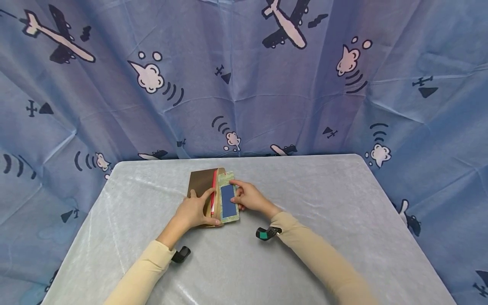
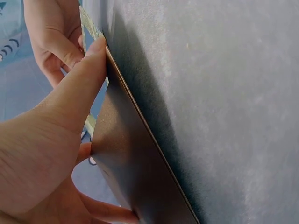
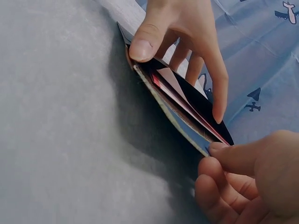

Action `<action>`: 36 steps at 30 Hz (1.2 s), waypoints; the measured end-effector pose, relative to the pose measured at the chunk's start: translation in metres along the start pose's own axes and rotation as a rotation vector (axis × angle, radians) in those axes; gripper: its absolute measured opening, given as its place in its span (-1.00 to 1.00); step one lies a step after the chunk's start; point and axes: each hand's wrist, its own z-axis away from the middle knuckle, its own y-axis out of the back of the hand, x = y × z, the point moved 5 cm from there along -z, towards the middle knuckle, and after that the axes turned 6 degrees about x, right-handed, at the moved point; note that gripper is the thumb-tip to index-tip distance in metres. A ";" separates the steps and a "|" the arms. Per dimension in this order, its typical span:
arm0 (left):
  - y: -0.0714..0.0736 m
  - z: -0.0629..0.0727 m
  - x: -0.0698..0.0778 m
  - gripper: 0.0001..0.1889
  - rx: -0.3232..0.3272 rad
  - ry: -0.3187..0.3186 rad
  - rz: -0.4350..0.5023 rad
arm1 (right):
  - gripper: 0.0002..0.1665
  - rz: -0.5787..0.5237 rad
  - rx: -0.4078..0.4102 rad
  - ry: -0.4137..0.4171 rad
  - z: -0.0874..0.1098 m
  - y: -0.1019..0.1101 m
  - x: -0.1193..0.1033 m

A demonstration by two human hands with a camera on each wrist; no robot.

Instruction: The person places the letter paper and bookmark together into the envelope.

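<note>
A brown wallet-like folder [image 1: 200,181] lies on the table, with red and white papers [image 3: 180,95] inside its gaping pocket. Along its right side is a green-patterned card or flap with a blue panel [image 1: 228,201]; whether it is joined to the folder I cannot tell. My left hand [image 1: 192,211] holds the folder, thumb at the near corner beside the green border and other fingers spread over the brown cover. At the green piece's right edge, my right hand [image 1: 249,197] pinches between thumb and fingers. The folder's underside is hidden.
Under everything is a table with a pale grey cloth [image 1: 305,190]. A blue curtain printed with airplanes [image 1: 244,97] hangs behind its far edge. Both wrists wear dark bands, the right one with a green part [image 1: 263,234].
</note>
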 end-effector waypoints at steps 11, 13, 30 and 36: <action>0.001 0.000 0.000 0.24 0.004 -0.008 -0.003 | -0.20 0.041 0.014 0.020 -0.005 -0.014 -0.003; 0.000 0.000 0.000 0.24 -0.001 -0.008 0.000 | -0.20 0.048 0.019 0.025 -0.006 -0.017 -0.003; -0.004 -0.002 -0.001 0.22 -0.002 0.001 -0.019 | -0.19 0.243 0.015 0.054 -0.009 -0.024 -0.010; -0.002 -0.001 0.000 0.22 -0.008 0.008 -0.020 | -0.19 0.321 0.032 0.083 -0.012 -0.025 -0.011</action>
